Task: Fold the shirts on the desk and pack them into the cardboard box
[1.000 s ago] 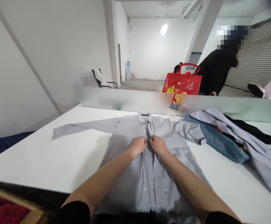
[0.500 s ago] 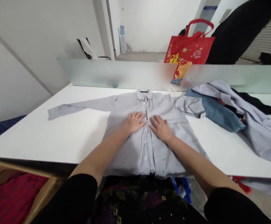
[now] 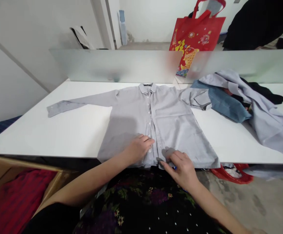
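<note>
A light grey button-up shirt [image 3: 129, 113] lies front up on the white table [image 3: 83, 133]. Its collar points away from me and its hem reaches the near edge. One sleeve stretches out to the left; the right one is bunched up. My left hand [image 3: 139, 148] rests on the lower button strip with its fingers laid over the cloth. Close to the hem, just right of the strip, my right hand [image 3: 184, 167] hovers low, its thumb and fingers apart.
At the right lies a pile with a grey garment [image 3: 265, 117] and blue denim [image 3: 226, 104]. Behind the frosted divider [image 3: 141, 66] hangs a red bag [image 3: 200, 32]; a person in black [image 3: 248, 26] is beyond. A box [image 3: 58, 185] with red checked cloth [image 3: 22, 191] stands lower left.
Both hands have slid from the shirt's chest down towards its hem. My right hand has lifted from lying flat. The view has tilted downwards a little.
</note>
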The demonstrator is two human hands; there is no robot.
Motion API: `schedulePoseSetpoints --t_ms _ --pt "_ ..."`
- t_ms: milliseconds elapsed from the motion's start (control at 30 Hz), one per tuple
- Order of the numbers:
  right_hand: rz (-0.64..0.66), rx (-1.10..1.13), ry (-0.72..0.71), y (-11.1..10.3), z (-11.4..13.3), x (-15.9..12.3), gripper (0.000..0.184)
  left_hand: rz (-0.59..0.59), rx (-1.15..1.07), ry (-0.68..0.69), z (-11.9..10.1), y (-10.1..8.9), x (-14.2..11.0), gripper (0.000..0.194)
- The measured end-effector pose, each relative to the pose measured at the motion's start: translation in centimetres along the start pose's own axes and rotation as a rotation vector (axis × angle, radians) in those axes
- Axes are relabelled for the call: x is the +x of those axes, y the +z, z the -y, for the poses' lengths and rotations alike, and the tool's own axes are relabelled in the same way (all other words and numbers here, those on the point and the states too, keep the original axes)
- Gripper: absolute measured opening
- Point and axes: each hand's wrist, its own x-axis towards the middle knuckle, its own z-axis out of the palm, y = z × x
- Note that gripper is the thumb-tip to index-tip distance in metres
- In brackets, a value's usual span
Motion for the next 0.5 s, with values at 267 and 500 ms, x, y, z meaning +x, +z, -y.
schedulePoseSetpoints --t_ms 267,500 --pt "0.118 -0.283 0.104 1.4 1.6 1.7 0.016 -0.028 0.125 -0.07 -2.3 1.0 1.2 0.016" --pt "0.176 -0.064 0.094 -0.9 1.9 1.9 0.017 -0.001 0.117 -0.165 -2.5 0.7 1.4 0.017"
